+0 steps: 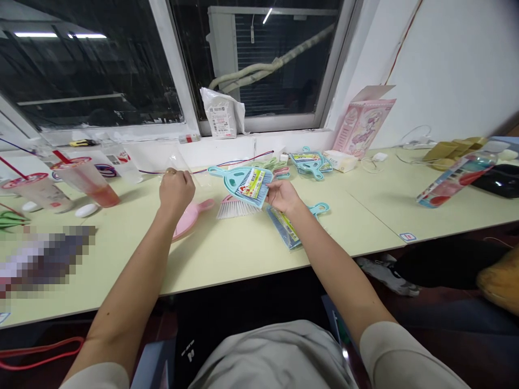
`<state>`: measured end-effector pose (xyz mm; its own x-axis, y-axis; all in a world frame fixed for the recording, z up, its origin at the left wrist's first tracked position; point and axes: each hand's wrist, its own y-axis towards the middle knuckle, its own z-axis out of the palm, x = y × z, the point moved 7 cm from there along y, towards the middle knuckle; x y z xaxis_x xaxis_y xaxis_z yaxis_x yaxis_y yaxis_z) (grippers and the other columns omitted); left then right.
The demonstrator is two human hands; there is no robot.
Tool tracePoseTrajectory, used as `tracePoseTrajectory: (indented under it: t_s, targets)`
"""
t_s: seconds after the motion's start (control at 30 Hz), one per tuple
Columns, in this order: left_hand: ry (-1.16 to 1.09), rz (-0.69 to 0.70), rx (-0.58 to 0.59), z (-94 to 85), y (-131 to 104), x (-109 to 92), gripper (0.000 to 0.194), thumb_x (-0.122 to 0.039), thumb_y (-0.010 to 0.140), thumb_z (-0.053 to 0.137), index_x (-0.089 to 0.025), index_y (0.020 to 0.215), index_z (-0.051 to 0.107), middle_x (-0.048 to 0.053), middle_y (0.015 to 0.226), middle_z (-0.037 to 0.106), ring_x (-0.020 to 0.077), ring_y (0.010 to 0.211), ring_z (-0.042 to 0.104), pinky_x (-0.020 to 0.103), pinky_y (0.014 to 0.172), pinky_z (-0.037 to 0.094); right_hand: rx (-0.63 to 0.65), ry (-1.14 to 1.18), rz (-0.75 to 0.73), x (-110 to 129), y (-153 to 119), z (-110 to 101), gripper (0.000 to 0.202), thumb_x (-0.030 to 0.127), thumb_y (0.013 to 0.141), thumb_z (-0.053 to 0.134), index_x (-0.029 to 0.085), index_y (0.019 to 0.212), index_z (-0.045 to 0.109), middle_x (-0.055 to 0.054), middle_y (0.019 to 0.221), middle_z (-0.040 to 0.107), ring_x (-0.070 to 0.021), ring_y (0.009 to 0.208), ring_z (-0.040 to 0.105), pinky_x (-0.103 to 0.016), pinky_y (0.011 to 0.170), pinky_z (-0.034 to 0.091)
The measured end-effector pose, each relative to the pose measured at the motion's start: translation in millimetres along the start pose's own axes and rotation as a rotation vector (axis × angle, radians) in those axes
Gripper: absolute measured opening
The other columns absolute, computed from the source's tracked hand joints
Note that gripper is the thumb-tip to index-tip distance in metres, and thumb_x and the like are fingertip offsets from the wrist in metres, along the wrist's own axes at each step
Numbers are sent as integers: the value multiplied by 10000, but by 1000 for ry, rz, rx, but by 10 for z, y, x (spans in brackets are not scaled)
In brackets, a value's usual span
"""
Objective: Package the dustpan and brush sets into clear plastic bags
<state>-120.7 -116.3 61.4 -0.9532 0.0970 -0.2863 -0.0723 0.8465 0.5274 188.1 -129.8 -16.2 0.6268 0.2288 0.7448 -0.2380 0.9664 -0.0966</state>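
Fingers of the right hand are pinching the lower right edge of a blue dustpan, which is hanging above the table with its handle pointing left. A blue-bristled brush with a bright label is nesting in it. Left-hand fingers are curling into a fist — the left hand is facing away, so whether it is gripping anything I cannot tell. Pink dustpan and white-bristled brush are lying below — another blue set is resting beneath the right hand.
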Motion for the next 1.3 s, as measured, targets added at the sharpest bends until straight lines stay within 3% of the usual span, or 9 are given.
tracePoseTrajectory:
  t_s: [0.17, 0.3, 0.4, 0.57, 0.7, 0.93, 1.3]
  targets:
    - [51, 63, 96, 229, 16, 26, 321, -211, 929, 450, -119, 1068, 724, 225, 1180, 650, 365, 1161, 615, 482, 1041, 474, -18, -9, -13, 39, -17, -8, 322, 57, 687, 539, 147, 976, 650, -59, 743, 730, -237, 737, 719, -399, 747, 648]
    - [-17, 114, 175, 485, -52, -109, 320, -127, 846, 491, -146, 1066, 723, 188, 1175, 663, 316, 1084, 640, 420, 963, 507, -13, -30, -14, 21, -28, 23, 311, 78, 670, 551, 160, 956, 644, -57, 754, 729, -240, 757, 720, -400, 752, 648]
    - [-75, 138, 219, 622, -119, -222, 267, -98, 798, 504, -167, 960, 705, 165, 1091, 684, 292, 995, 646, 388, 858, 509, -23, -48, -7, 2, -38, 38, 315, 79, 661, 553, 160, 954, 637, -55, 744, 723, -243, 758, 718, -411, 757, 649]
    - [-137, 21, 155, 547, -200, -219, 178, -110, 794, 545, -201, 924, 626, 119, 926, 684, 273, 848, 629, 366, 717, 459, -57, -90, 20, -31, -40, 25, 351, 58, 647, 533, 161, 968, 632, -42, 709, 701, -222, 682, 691, -392, 710, 649]
    - [-225, -84, 98, 448, -229, -157, 208, -109, 779, 607, -207, 963, 602, 90, 908, 681, 244, 774, 623, 331, 667, 430, -58, -144, 51, -71, -33, 22, 317, 49, 670, 525, 148, 951, 632, -47, 710, 696, -194, 604, 654, -343, 624, 630]
    - [-313, 46, 9, 446, -165, -189, 128, -140, 821, 591, -205, 898, 669, 93, 966, 739, 265, 912, 661, 357, 813, 476, -107, -205, 46, -107, -29, -1, 322, 42, 669, 519, 131, 956, 635, -76, 742, 714, -213, 621, 669, -348, 602, 616]
    - [-370, 256, 78, 512, -277, -499, 174, -213, 852, 619, -187, 976, 738, 78, 947, 742, 218, 801, 652, 345, 815, 493, -96, -151, 85, -186, 1, 6, 372, 29, 661, 521, 123, 997, 648, -80, 735, 707, -236, 662, 691, -373, 641, 628]
